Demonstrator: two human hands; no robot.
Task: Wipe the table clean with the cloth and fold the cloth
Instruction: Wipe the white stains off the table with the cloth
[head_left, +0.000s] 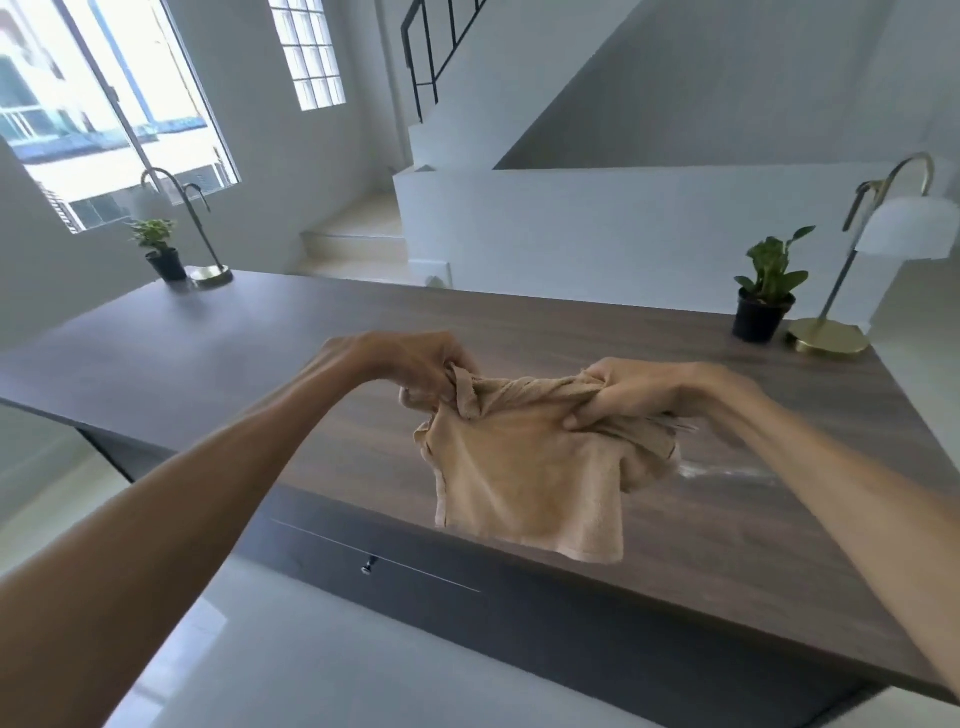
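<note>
Your left hand (415, 371) and right hand (631, 395) each clench a bunched top edge of the cloth (524, 473), which hangs between them above the bench (260, 353); a smear beside your right hand suggests wiping is unfinished, folding unstarted.

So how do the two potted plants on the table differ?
The left plant stands at the far left corner and looks smaller and bushier, with small leaves. The right plant stands nearer, at the right edge, and has larger, broader leaves on longer stems. Both grow in black pots, each beside a brass lamp base.
</note>
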